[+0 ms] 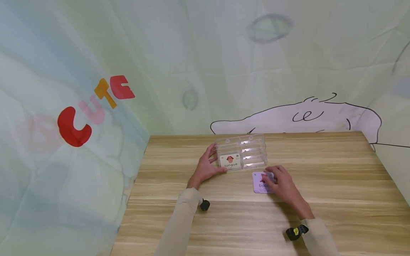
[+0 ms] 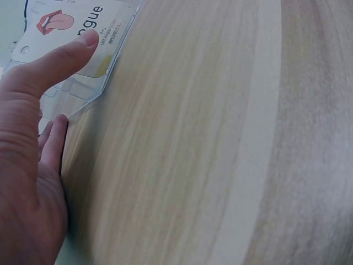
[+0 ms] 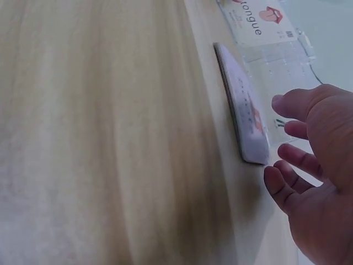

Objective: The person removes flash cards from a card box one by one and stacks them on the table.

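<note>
A clear plastic card rack [image 1: 253, 152] with two columns of slots stands towards the back of the table. A white card [image 1: 230, 161] printed "tongue", with a red mouth picture, sits in its lower left slot. My left hand [image 1: 206, 167] grips the rack's left end, the thumb lying over the card's lower part in the left wrist view. In front of the rack's right side lies a lavender card stack [image 1: 258, 183], its top card showing a red picture and the letters "boo", the rest hidden. My right hand [image 1: 283, 185] hovers at the stack's right edge, fingers loosely bent and apart from it.
The wood-grain table [image 1: 230, 227] runs up to a pale printed curtain [image 1: 205, 71] at the back and left. Dark cameras sit on both wrists, the left camera [image 1: 205, 204] close over the tabletop.
</note>
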The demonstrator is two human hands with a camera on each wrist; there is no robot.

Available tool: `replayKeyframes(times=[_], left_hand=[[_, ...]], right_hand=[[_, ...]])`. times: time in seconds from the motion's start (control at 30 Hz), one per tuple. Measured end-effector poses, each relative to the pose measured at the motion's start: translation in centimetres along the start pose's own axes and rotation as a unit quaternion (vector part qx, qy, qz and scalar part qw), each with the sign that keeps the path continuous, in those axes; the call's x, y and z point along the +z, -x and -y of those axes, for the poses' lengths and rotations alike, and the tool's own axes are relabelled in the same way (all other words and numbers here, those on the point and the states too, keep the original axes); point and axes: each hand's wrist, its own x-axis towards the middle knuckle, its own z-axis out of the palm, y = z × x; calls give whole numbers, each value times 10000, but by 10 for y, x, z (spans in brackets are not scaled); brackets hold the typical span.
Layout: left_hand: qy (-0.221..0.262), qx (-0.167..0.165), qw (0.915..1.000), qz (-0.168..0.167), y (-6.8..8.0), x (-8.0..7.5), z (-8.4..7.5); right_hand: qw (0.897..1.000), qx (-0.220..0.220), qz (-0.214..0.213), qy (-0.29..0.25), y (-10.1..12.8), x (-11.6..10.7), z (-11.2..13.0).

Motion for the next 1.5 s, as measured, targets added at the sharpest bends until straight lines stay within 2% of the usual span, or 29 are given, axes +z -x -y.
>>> replayKeyframes(times=[0.33,0.53,0.67,0.93,1.2,1.5], left_hand=[[-78,-29,10000,-3,0,-1,0],[-58,1,10000,20,-1,-1,1],[-52,-2,10000,31,-1,-1,0],[-60,-29,10000,28,0,-1,-1],[-98,-84,9999,55,1,-1,-2],[-25,1,10000,52,1,-1,-1]], right_hand=[[9985,-451,-138,-291,-11,1,7],[9936,-924,-191,-621,-22,5,19],[9914,-1076,-144,-726,-31,10,27],[9891,-1025,164,-1044,-48,20,43],[9849,-1019,521,-1296,-59,28,47],[9863,-898,622,-1235,-63,31,54]])
